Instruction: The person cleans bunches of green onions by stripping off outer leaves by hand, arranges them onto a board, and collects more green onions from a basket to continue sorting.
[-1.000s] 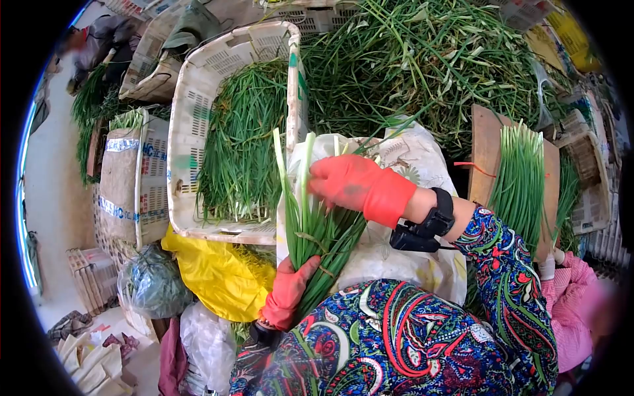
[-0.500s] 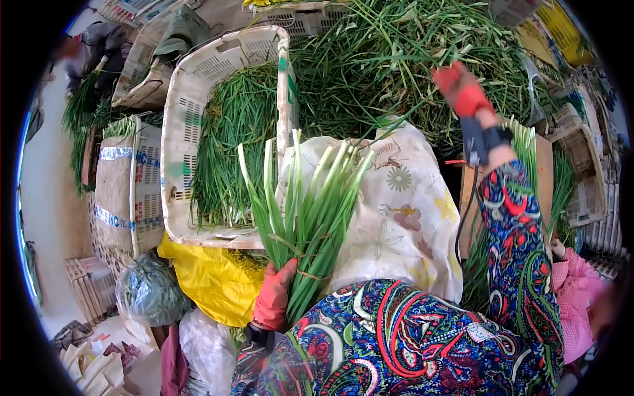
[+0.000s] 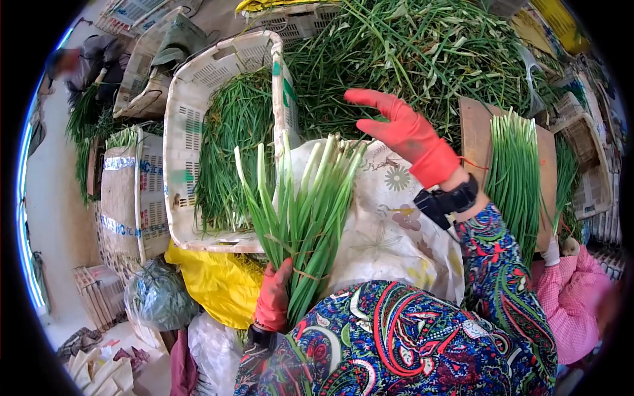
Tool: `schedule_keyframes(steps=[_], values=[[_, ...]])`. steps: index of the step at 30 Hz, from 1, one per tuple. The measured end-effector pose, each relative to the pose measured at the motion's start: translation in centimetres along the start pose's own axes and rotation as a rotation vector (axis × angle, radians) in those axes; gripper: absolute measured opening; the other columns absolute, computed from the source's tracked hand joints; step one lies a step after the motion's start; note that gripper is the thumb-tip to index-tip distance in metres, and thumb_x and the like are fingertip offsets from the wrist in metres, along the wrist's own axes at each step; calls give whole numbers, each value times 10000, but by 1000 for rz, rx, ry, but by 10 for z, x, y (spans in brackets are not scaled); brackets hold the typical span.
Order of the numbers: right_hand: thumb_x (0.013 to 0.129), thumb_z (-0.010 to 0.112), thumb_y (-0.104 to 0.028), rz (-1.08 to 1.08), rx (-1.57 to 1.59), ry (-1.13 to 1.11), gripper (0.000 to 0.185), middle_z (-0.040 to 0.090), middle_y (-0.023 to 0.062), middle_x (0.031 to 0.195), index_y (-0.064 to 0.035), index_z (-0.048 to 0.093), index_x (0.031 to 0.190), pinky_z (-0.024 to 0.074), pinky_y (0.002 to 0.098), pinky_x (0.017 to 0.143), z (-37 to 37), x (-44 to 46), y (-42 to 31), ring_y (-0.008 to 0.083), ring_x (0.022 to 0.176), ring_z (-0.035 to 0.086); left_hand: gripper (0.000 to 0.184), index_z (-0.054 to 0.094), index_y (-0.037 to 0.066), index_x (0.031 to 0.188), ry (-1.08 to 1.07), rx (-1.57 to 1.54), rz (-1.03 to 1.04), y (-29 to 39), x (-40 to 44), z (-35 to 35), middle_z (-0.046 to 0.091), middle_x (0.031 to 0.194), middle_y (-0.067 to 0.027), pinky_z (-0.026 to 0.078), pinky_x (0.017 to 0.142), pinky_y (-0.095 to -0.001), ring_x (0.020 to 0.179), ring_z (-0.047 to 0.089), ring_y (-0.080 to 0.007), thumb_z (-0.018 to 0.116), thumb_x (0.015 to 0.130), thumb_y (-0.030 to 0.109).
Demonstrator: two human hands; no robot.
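Observation:
My left hand [image 3: 272, 297], in a red rubber glove, is closed around the leafy end of a bunch of garlic chives [image 3: 310, 231]. The bunch's pale stems point up and away from me over the white patterned cloth [image 3: 376, 244]. My right hand [image 3: 413, 135], gloved the same way, is held above the far part of the cloth with thumb and forefinger spread and nothing between them. Beyond it lies a big loose heap of chives [image 3: 409, 53].
A white plastic crate [image 3: 173, 198] holding chives stands at the left. At the right, a neat chive bundle [image 3: 515, 178] rests on a brown board [image 3: 477, 125]. A person in a pink checked top [image 3: 568, 303] is at the right, and another person in dark clothes [image 3: 99, 56] at the far left.
My right hand has come back from over the heap, moving left and toward me, and its fingers have spread. My left hand keeps its hold on the chives.

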State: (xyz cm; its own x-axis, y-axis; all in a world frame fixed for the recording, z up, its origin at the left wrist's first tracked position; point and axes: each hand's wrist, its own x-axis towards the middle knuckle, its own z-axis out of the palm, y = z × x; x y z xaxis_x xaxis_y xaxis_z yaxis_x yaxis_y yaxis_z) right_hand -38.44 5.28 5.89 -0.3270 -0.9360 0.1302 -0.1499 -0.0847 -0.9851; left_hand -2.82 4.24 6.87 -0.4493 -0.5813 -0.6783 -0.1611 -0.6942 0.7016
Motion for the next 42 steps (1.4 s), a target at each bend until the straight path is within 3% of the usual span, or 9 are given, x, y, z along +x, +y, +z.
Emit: schedule_keyframes(steps=[7,11,15,27,31,33,35,37,42], values=[[744,591,-335,-280,-995,-398,489,543,-15,1121,-182,493,1198,173,417,1033,20,9,-25,182,1156,418,413,472,38,1195,-153,-59,103,2,-1,4,581,1072,-40,430,831,-285,940,552,-160,591,811,132],[731,641,-278,436,-222,-729,354,612,9,922,-134,607,1052,410,272,804,12,24,-51,98,867,542,547,446,35,1222,-202,-96,15,2,2,4,568,1115,-82,434,869,-334,995,551,-196,648,715,10],[739,629,-178,495,-124,-815,241,629,-3,820,-77,642,958,427,231,675,10,32,-47,69,733,534,605,424,30,1248,-176,-48,-26,6,0,11,543,1164,-113,406,925,-355,1061,528,-227,634,682,-2],[846,496,-134,-38,608,-260,200,597,79,957,12,603,930,418,282,877,-110,76,-54,134,879,573,486,481,38,1191,-131,-130,25,-10,-3,-10,587,1081,-76,436,862,-316,973,561,-183,623,729,-11],[755,601,-209,-166,-1050,-807,439,434,194,1258,-94,520,1170,290,391,1011,-103,49,6,354,1168,393,480,480,37,1190,-152,-154,3,3,-3,-1,588,1075,-74,450,835,-307,959,567,-182,614,733,-19],[785,578,-151,-300,-1009,-95,326,578,173,1053,15,559,1065,433,399,872,-47,21,-30,283,1008,543,474,478,28,1185,-126,-93,30,13,-3,8,589,1068,-78,460,818,-306,945,572,-185,609,733,-26],[854,542,-229,288,-10,-229,337,566,72,1134,-44,544,1136,324,370,977,-27,12,-27,189,1069,513,473,477,23,1183,-87,-47,31,19,-9,17,590,1066,-79,462,816,-310,939,575,-186,607,731,-28],[802,588,-252,-207,-590,-420,347,568,44,1101,-106,558,1116,365,376,932,-7,3,-52,188,1046,512,470,473,15,1183,-105,-64,28,15,-7,12,587,1069,-92,458,826,-312,939,577,-196,600,733,-33],[715,619,-288,-222,-762,-387,339,560,-29,1075,-212,581,1043,178,405,1028,33,-23,-8,142,1105,467,457,465,5,1183,-173,-106,45,14,-7,17,582,1075,-119,456,842,-321,960,574,-216,575,743,-47]])
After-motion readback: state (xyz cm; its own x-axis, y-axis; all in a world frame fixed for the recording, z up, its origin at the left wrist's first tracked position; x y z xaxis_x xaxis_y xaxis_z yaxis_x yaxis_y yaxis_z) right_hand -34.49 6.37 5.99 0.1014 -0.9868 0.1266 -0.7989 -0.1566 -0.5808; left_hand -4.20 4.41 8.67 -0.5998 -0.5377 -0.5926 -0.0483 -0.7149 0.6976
